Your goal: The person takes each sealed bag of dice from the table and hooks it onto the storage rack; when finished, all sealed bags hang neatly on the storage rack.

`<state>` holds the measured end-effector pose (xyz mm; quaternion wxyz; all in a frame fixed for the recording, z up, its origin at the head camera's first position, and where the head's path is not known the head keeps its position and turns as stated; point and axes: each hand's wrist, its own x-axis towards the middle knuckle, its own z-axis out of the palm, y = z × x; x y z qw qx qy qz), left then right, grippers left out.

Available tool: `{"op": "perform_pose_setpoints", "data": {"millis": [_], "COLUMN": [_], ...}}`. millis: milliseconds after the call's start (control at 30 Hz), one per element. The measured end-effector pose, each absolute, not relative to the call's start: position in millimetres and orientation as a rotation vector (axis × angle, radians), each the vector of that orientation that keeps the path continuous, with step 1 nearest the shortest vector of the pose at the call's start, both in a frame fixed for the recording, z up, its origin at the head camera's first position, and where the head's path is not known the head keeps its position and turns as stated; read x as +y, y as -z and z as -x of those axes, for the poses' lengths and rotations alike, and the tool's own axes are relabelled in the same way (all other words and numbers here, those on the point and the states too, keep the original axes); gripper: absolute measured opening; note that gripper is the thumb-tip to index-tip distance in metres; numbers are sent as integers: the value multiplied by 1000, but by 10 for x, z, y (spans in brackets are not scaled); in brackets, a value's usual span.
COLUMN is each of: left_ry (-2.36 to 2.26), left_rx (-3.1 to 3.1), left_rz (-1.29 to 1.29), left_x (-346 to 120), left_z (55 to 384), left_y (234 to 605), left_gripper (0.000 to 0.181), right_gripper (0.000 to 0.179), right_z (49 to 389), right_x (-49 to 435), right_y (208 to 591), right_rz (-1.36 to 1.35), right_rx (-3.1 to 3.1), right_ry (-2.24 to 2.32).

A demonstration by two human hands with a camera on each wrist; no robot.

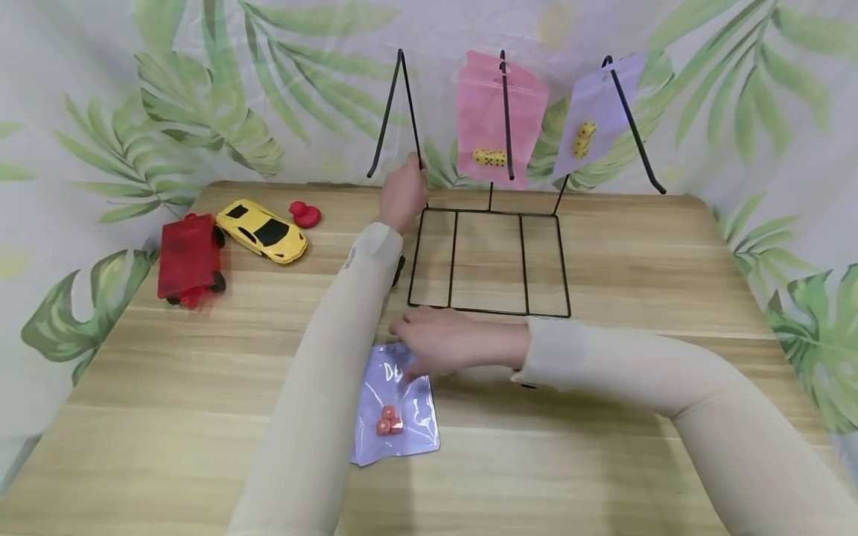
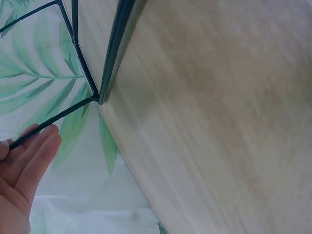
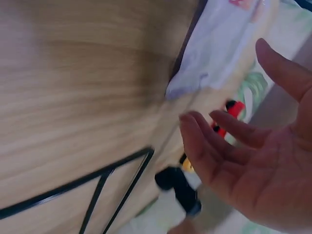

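My left hand (image 1: 402, 195) grips an upright at the left back of the black wire rack (image 1: 489, 311). In the left wrist view, its thumb and fingers pinch the rack's thin wire (image 2: 58, 119). My right hand (image 1: 439, 339) hovers over the upper part of a purple pouch (image 1: 412, 394) lying on the table, its fingers loosely bent and holding nothing. Orange-red dice (image 1: 389, 423) show through the pouch's front, and the hand covers part of its lettering. From the right wrist, the pouch (image 3: 219, 48) appears beside the spread thumb and fingers.
A pink pouch (image 1: 482, 104) and a lilac pouch (image 1: 596, 100), both with yellow dice, hang on the rack's middle and right hooks. Toward the left stand a red toy vehicle (image 1: 189, 254), a yellow toy car (image 1: 263, 231) and a red toy duck (image 1: 306, 215). A leaf-print curtain backs the table.
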<state>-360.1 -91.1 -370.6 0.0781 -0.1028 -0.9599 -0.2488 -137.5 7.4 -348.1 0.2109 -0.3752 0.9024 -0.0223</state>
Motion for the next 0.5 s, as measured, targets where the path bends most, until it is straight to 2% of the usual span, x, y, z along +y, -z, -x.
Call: {"op": "perform_pose_setpoints", "data": {"millis": [133, 267, 333, 400, 500], "left_ry": [743, 749, 754, 755, 749], "left_rx": [-2867, -2874, -2883, -2890, -2891], "left_rz": [320, 311, 305, 302, 306], "left_x": [-897, -895, -895, -897, -901], "left_z": [3610, 3616, 3612, 3609, 3597], "left_y": [3688, 3683, 3679, 3680, 3682], "left_gripper": [27, 26, 26, 27, 28], "right_gripper": [84, 102, 104, 101, 87], "right_z": [1405, 1373, 1312, 1237, 1160], "right_x": [-177, -372, -427, -447, -419], "right_y": [3596, 3676, 3720, 3754, 3784], "right_rz": [1105, 1054, 1051, 1085, 1205], "right_rx": [2558, 2542, 2481, 2418, 2337], "right_ry": [-79, -271, -352, -406, -437]}}
